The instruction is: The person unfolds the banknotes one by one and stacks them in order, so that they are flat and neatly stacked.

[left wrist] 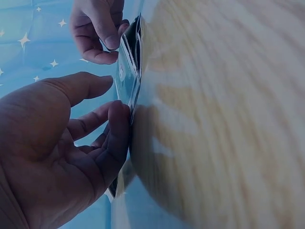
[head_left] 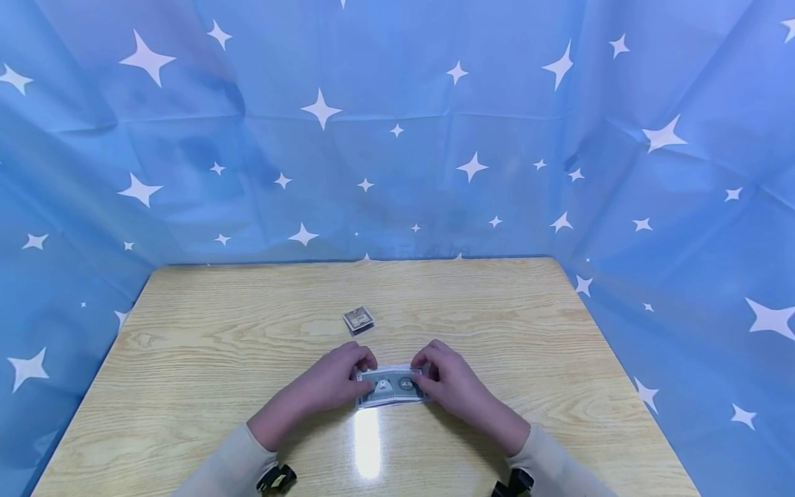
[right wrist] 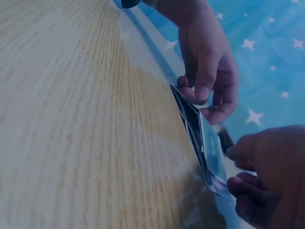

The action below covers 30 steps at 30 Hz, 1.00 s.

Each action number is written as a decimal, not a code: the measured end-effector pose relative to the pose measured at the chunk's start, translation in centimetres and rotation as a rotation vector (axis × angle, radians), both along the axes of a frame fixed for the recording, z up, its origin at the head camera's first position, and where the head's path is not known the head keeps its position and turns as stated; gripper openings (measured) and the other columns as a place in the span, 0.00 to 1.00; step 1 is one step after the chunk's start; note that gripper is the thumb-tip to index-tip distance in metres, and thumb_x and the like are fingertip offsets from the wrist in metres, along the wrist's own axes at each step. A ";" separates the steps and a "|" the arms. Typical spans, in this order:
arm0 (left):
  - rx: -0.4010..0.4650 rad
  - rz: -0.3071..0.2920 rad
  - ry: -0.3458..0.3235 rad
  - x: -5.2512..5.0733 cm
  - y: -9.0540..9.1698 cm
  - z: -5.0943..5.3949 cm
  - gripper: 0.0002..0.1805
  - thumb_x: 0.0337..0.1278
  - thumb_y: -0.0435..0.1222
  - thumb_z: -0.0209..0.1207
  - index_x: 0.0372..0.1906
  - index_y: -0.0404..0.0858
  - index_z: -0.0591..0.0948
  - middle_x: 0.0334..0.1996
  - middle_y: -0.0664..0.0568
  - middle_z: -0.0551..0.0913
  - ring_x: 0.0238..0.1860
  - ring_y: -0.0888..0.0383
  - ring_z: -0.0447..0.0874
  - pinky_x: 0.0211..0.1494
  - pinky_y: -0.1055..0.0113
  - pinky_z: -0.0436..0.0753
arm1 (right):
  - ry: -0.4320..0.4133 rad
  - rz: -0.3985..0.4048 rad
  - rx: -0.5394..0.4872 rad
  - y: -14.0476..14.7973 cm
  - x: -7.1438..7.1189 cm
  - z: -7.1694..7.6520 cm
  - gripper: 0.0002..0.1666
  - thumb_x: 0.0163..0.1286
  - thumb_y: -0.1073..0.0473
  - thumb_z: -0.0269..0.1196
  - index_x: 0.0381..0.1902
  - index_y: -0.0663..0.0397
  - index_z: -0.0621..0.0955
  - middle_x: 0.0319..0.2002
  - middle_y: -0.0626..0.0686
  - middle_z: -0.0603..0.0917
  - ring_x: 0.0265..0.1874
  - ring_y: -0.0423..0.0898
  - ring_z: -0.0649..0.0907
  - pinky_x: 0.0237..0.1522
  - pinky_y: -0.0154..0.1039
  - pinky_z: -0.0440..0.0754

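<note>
A flat, folded, wallet-like thing printed like a green-grey banknote (head_left: 390,386) lies on the table between both hands. My left hand (head_left: 335,378) holds its left end, thumb over the printed face and fingers bent at the far edge. My right hand (head_left: 455,384) holds the right end in much the same way. In the left wrist view the layers of the banknote-patterned wallet (left wrist: 126,71) stand slightly apart along the near edge. The right wrist view also shows a dark gap between the layers of the wallet (right wrist: 194,125). The fingertips' exact contact is partly hidden.
A small square packet (head_left: 359,319), dark-printed on top with layered sides, lies behind the left hand. The wooden table (head_left: 205,331) reaches back to a blue curtain with white stars (head_left: 397,159). A bright reflection lies in front of the wallet.
</note>
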<state>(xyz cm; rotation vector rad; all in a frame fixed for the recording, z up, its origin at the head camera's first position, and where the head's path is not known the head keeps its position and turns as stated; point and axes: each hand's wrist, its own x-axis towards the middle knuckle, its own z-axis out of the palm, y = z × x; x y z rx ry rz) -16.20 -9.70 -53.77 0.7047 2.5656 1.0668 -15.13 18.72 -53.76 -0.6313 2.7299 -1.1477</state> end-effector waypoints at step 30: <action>0.121 0.185 0.131 -4.8 -3.6 1.1 0.14 0.69 0.34 0.75 0.55 0.40 0.86 0.50 0.49 0.84 0.53 0.53 0.84 0.56 0.53 0.86 | 0.037 -0.024 -0.049 -4.1 -4.4 2.1 0.10 0.75 0.62 0.73 0.50 0.57 0.86 0.41 0.46 0.81 0.34 0.41 0.81 0.36 0.38 0.83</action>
